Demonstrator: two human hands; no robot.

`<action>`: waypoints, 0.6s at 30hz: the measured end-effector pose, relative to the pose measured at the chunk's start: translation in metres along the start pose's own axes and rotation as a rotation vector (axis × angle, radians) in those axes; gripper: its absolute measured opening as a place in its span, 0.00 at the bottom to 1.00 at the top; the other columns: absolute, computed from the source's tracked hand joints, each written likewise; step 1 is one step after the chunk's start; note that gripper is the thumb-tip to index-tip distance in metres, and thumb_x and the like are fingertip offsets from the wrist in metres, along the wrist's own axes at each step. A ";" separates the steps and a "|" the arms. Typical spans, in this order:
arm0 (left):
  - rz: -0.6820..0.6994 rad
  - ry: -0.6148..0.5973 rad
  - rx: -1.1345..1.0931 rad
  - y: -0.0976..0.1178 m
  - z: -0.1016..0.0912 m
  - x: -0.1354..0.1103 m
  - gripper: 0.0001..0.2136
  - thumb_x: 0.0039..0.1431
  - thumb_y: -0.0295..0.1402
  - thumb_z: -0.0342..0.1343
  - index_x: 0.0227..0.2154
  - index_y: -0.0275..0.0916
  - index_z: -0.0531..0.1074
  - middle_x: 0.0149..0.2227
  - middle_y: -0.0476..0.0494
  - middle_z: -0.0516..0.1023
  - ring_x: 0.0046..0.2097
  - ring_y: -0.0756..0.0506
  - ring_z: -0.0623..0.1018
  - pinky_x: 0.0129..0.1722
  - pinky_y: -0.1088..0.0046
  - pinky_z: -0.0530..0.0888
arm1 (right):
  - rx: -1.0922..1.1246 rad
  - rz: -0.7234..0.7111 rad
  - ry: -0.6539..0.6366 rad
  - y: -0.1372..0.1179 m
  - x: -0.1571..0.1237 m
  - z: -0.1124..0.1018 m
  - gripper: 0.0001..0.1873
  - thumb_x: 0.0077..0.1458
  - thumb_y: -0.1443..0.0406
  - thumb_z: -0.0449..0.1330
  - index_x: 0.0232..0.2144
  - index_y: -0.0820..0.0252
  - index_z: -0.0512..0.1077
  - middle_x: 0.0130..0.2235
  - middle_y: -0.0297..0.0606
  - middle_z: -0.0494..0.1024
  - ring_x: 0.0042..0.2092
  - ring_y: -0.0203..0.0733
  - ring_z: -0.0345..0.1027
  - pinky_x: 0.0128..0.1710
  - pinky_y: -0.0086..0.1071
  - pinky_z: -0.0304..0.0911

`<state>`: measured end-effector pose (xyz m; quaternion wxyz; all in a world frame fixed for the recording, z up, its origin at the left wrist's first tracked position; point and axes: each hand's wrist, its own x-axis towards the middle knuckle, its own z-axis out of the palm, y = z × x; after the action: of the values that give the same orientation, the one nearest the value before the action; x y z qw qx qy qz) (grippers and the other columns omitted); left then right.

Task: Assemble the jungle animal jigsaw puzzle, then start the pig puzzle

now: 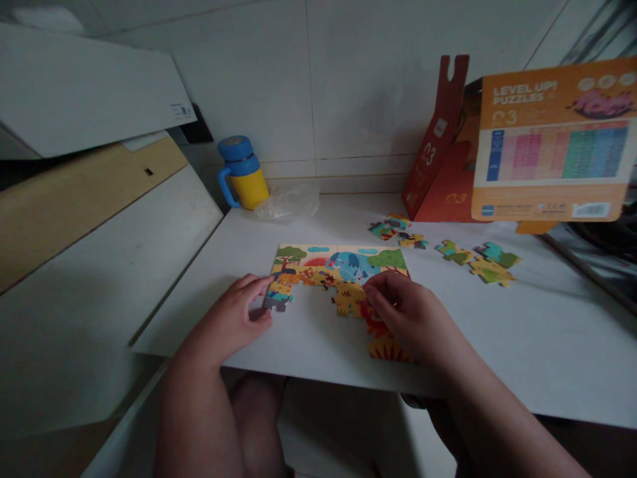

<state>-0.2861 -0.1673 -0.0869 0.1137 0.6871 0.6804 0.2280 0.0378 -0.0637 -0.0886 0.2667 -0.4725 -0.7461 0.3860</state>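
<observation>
A partly joined jigsaw puzzle (pixel 343 264) with animals lies on the white table (pixel 522 332) in front of me. My left hand (pixel 233 318) rests at the puzzle's lower left corner, its curled fingers touching the corner piece (pixel 277 299). My right hand (pixel 408 312) lies over the puzzle's lower right part, fingers bent and pressing on the pieces there; an orange piece (pixel 385 348) shows below it. Whether either hand pinches a piece is unclear.
Loose puzzle pieces (pixel 398 231) and more loose pieces (pixel 480 260) lie at the back right. An orange puzzle box (pixel 552 139) stands behind them. A yellow and blue cup (pixel 243 174) and a clear plastic bag (pixel 288 201) sit by the tiled wall. Boards lean at the left.
</observation>
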 end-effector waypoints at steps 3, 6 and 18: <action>0.010 -0.009 0.002 0.005 -0.002 0.001 0.23 0.61 0.30 0.60 0.60 0.46 0.74 0.54 0.42 0.76 0.56 0.39 0.78 0.61 0.58 0.76 | 0.001 0.000 -0.009 -0.001 0.000 0.000 0.15 0.69 0.52 0.57 0.40 0.54 0.76 0.34 0.38 0.81 0.33 0.43 0.74 0.32 0.35 0.65; 0.010 -0.022 -0.005 0.010 -0.002 0.003 0.20 0.63 0.35 0.62 0.58 0.47 0.75 0.54 0.43 0.76 0.57 0.38 0.78 0.60 0.57 0.76 | -0.008 -0.001 -0.019 0.000 0.000 0.000 0.15 0.68 0.52 0.57 0.38 0.54 0.76 0.33 0.37 0.81 0.32 0.43 0.73 0.31 0.35 0.65; -0.009 -0.013 0.020 0.003 -0.001 0.002 0.15 0.64 0.38 0.63 0.52 0.45 0.75 0.52 0.42 0.76 0.57 0.38 0.77 0.59 0.56 0.75 | -0.045 -0.011 -0.035 -0.001 -0.001 0.000 0.15 0.68 0.52 0.57 0.38 0.53 0.76 0.31 0.36 0.81 0.30 0.42 0.72 0.30 0.35 0.63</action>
<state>-0.2836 -0.1652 -0.0841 0.1122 0.6867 0.6850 0.2160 0.0376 -0.0646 -0.0883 0.2449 -0.4676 -0.7618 0.3757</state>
